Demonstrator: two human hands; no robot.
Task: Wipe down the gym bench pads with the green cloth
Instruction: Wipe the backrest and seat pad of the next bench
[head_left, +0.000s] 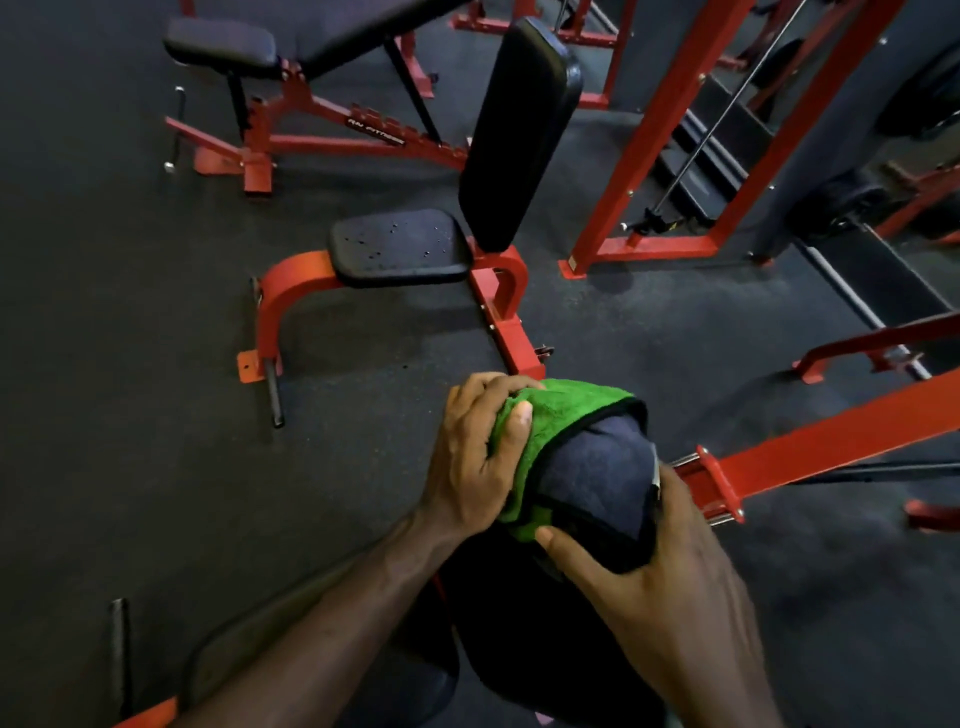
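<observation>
Head view: left hand (480, 457) grips the green cloth (558, 415) (draped over a dark pad (602, 483)); right hand (660, 587) clasps the pad's end.

- The place is a gym, a weight-training room.
- A dark rubber floor (130, 322) covers the whole area.
- A red-framed bench with a black seat pad (397, 247) and an upright back pad (519, 130) stands in the middle.
- A second adjustable bench (291, 57) stands behind it.
- A red cable-machine frame (670, 119) rises at right, with a weight plate (852, 208) near it.
</observation>
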